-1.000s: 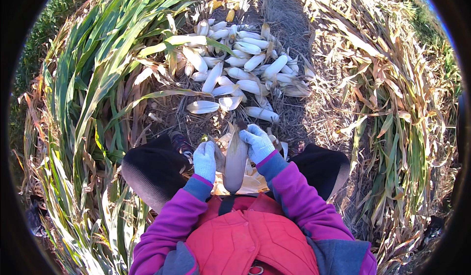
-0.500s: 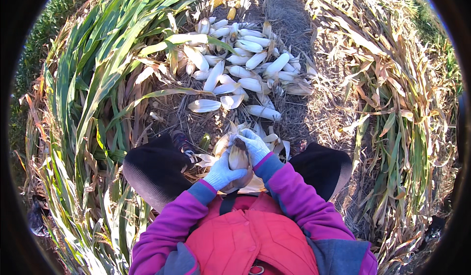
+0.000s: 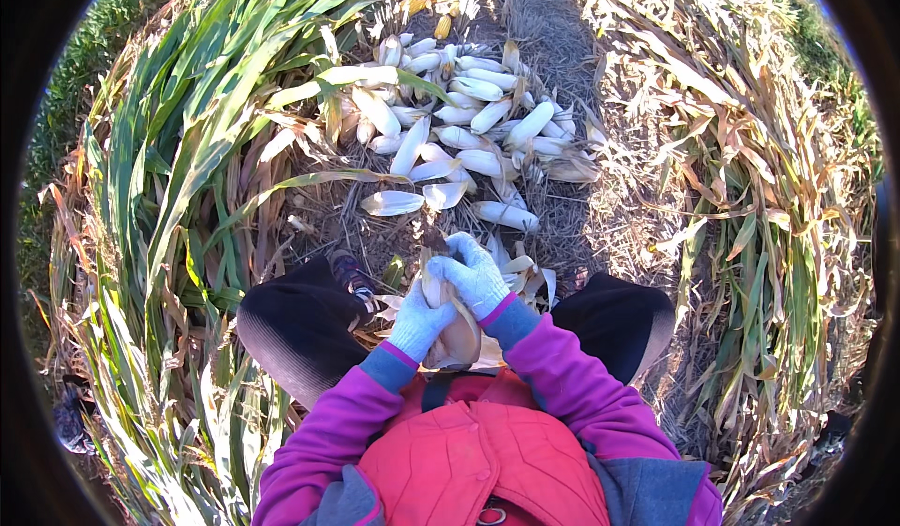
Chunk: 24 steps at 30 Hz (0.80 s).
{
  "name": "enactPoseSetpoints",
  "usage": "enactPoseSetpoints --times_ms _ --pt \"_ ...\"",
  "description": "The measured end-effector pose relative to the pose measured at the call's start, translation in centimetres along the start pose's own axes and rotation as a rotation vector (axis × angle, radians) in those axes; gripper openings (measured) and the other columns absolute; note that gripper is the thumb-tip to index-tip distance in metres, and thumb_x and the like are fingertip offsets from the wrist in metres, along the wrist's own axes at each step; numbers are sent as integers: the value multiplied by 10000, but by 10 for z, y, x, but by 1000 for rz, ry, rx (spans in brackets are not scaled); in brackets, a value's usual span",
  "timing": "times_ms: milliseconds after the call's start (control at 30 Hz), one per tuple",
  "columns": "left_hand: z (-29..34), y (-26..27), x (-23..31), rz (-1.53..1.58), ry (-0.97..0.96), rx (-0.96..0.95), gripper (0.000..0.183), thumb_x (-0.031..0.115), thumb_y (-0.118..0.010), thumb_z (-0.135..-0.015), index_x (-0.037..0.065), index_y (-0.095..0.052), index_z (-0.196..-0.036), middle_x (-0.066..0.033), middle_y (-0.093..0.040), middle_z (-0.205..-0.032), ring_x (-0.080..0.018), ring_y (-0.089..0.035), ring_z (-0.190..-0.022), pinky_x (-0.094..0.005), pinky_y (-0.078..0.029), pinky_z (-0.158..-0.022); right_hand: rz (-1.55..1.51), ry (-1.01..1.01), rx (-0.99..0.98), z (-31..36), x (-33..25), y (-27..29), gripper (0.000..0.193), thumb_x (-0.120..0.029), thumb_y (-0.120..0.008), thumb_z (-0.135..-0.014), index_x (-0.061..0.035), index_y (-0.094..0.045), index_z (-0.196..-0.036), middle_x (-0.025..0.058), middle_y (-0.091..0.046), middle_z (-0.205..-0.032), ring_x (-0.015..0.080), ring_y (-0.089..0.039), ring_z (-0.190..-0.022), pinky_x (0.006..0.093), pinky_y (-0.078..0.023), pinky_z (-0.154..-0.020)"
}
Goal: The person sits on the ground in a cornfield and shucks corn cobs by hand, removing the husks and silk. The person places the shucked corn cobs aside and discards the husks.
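There it was, the long, pale-husked corn ear [image 3: 459, 337], tilted between both hands just beyond the red quilted vest [image 3: 431, 451]! The pale knit-gloved left hand [image 3: 422, 322] had fingers wrapped around its side; the matching right hand [image 3: 475, 278] pinched its upper end. I reckoned a steady left hold and firm right grip served best. I could read no lettering anywhere.

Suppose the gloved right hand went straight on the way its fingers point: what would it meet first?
Probably the dark tip of the held corn ear, just up and left of the right hand, though depth is unclear; past it, a pale corn ear may lie next.
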State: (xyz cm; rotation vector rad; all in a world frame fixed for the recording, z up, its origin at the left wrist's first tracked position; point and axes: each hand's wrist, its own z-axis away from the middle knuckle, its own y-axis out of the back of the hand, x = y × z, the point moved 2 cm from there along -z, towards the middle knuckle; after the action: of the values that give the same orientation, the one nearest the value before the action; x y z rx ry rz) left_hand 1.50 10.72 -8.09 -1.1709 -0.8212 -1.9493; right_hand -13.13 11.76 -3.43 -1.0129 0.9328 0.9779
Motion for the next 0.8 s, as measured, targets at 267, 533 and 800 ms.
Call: enactPoseSetpoints --times_ms 267,533,800 --pt "0 8 -19 392 41 24 570 130 -676 -826 -25 -477 -1337 -134 -624 -1181 -193 -619 -1038 -329 -513 -890 -448 -128 254 5 27 -8 90 -106 -639 -924 -29 -594 -931 48 -593 -823 137 -565 -747 305 -496 -672" --pt "-16 9 29 -165 -221 291 379 147 -668 -848 -10 -584 -1183 -168 -683 -973 -255 -685 -904 -363 -529 -808 -992 -137 507 -24 55 5 188 -230 -630 -975 -117 -525 -866 -2 -485 -679 120 -438 -552 285 -409 -513" --pt "-53 75 36 647 -91 580 254 251 -696 -898 44 -615 -1020 -47 -627 -860 -141 -598 -746 -291 -494 -691 -42 -229 16 12 18 34 232 -262 -653 -949 -115 -573 -788 -22 -528 -639 65 -439 -505 258 -350 -450"
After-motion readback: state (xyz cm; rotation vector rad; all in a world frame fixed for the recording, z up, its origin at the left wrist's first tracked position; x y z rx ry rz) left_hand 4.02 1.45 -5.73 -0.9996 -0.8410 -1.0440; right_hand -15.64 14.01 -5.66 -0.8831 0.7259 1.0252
